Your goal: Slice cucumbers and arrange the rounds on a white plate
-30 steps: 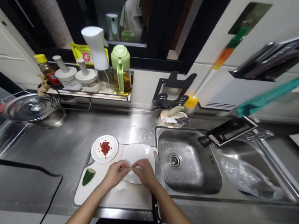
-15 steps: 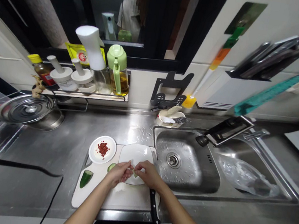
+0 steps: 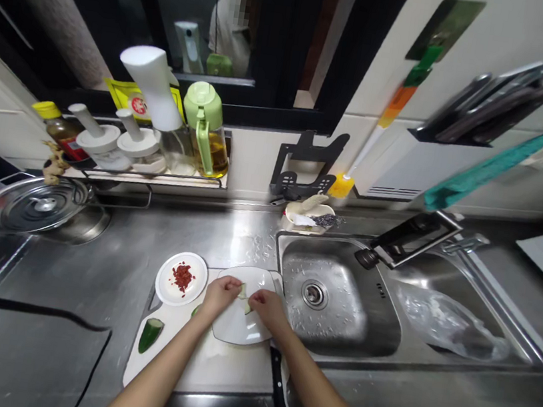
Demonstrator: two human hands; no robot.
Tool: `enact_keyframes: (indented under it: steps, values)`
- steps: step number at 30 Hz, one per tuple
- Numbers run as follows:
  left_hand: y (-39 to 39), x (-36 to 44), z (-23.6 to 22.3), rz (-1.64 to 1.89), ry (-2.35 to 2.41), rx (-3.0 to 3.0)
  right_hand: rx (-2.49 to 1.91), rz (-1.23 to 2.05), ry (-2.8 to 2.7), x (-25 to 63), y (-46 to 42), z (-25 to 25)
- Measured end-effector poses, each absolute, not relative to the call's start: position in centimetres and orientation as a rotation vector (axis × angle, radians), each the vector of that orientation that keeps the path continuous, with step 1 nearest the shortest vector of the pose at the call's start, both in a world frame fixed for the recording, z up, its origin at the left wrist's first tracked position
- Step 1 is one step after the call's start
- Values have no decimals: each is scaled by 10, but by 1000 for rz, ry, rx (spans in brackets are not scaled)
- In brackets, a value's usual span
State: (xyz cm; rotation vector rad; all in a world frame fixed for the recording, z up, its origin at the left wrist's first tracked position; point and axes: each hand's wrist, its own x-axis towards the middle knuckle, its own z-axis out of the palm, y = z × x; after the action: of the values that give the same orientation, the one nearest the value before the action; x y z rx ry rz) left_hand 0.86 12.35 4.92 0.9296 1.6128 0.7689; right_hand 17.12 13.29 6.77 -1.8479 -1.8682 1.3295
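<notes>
Both hands are working over the square white plate [image 3: 231, 330] now, close to each other but not touching. The left hand [image 3: 221, 296] is pinching a pale green piece [image 3: 242, 290] between thumb and fingertips, holding it over the plate's upper middle. Across from it, the right hand [image 3: 267, 309] is gripping a second piece [image 3: 247, 308] in its fingertips, a touch lower and nearer the plate's right side. The fingers of both hands are closing in tight little pinches, and the two pieces are sitting apart, with a narrow gap showing between them.

Underneath, the plate is resting on the white cutting board [image 3: 214, 374]. Over on the board's left, a dark green cucumber chunk [image 3: 150, 335] is lying with its cut end facing up and away. Another bit of green [image 3: 194, 311] is peeking out beside the left wrist, mostly hidden. Up at the board's far left corner, a small round plate [image 3: 161, 290] is carrying a heap of red bits [image 3: 183, 277].

On the right, a black knife handle [image 3: 279, 381] is lying along the board's edge, pointing toward the person, its blade hidden from view. Just beyond it, the steel sink [image 3: 353, 302] is showing water drops around its drain [image 3: 314, 294], and a clear plastic bag [image 3: 441, 322] is lying crumpled in the neighboring basin.
</notes>
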Motion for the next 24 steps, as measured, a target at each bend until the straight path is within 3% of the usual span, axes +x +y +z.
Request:
enact_keyframes:
  steps: [9,24]
  values:
    - [148,12,59,640,1860,1475,-2056,1101,-1947,155,161,60]
    - [154,19,54,459,1946,1635,-2120,903,-2186,145,167,62]
